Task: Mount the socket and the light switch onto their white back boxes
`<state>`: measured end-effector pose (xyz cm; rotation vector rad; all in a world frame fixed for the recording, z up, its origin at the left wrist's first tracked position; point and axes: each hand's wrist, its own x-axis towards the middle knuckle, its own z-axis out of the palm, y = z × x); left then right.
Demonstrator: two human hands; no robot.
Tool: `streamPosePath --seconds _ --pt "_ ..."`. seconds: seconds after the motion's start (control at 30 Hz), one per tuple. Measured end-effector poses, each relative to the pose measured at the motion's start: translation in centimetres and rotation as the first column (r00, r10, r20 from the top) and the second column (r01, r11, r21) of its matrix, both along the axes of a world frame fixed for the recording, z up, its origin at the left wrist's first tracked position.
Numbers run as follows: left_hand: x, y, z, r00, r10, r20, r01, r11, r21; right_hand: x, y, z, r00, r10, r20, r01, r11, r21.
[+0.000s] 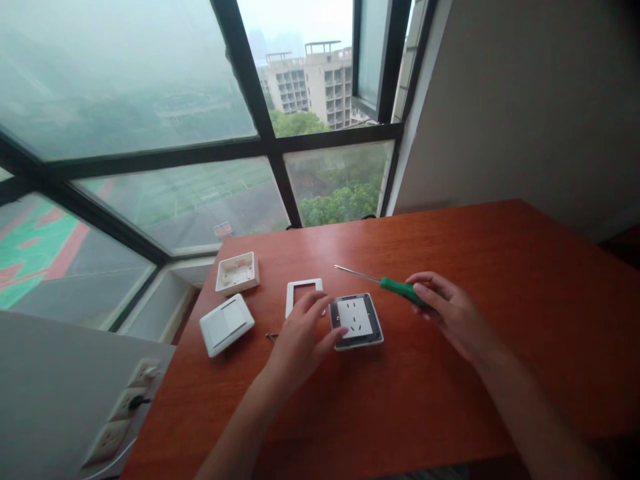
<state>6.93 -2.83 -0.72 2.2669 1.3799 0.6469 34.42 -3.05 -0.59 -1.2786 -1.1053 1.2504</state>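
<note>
While a white switch [227, 325] lies at the left of the table [480, 247], an open white box [237, 273] rests just beyond it, showing only its moulded inside. Small screws [271, 337] come next, then a frame [290, 300] partly hidden by the left hand [300, 333], which is open, thumb over the left side of the uncovered socket [356, 320]. Whether a box sits beneath the socket, I cannot tell. Farther right, a green screwdriver [393, 286] is gripped in the right hand [453, 313], tip apart from the socket. Screwdriver work on the socket seems in hand; the next move calls for steadying it and lining up the tip.
</note>
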Motion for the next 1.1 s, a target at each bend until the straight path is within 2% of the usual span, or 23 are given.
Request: streamPosePath --seconds 0.03,0.1,0.13,0.23,0.3,0.37,0.43,0.57,1.1 --pt "0.0 -0.1 -0.2 1.0 -0.014 -0.003 0.014 1.0 -0.019 0.5 0.1 1.2 0.991 -0.005 0.13 -0.003 0.998 0.06" --pt "0.1 -0.2 -0.8 0.999 -0.034 -0.014 0.033 0.998 -0.049 1.1 0.2 3.9 0.927 -0.036 0.373 -0.032 0.984 0.176" --pt "0.2 -0.3 -1.0 0.999 -0.04 -0.019 0.039 0.997 -0.06 1.1 0.3 5.3 0.898 -0.054 0.436 -0.049 0.974 0.221" --pt "0.4 -0.5 -1.5 0.999 -0.049 0.001 0.049 0.995 -0.084 0.3 0.4 8.9 0.863 -0.12 0.491 -0.081 0.926 0.369" --pt "0.5 -0.5 -1.7 0.998 -0.043 0.047 0.047 0.994 -0.094 -0.8 0.6 10.5 0.768 -0.131 0.626 -0.176 0.898 0.404" --pt "0.6 -0.6 -1.8 0.994 -0.033 0.104 0.043 0.994 -0.104 -1.9 0.8 11.4 0.667 -0.144 0.731 -0.271 0.868 0.417" --pt "0.7 -0.6 -1.8 0.989 -0.031 0.146 0.048 0.992 -0.115 -3.0 1.1 11.8 0.608 -0.128 0.784 -0.356 0.838 0.413" --pt "0.8 -0.6 -1.7 0.985 -0.038 0.169 0.059 0.991 -0.124 -4.3 1.5 11.7 0.56 -0.084 0.824 -0.453 0.801 0.39" --pt "0.9 -0.6 -1.8 0.987 -0.035 0.158 0.055 0.991 -0.126 -4.8 2.1 11.4 0.527 -0.077 0.846 -0.487 0.788 0.376"
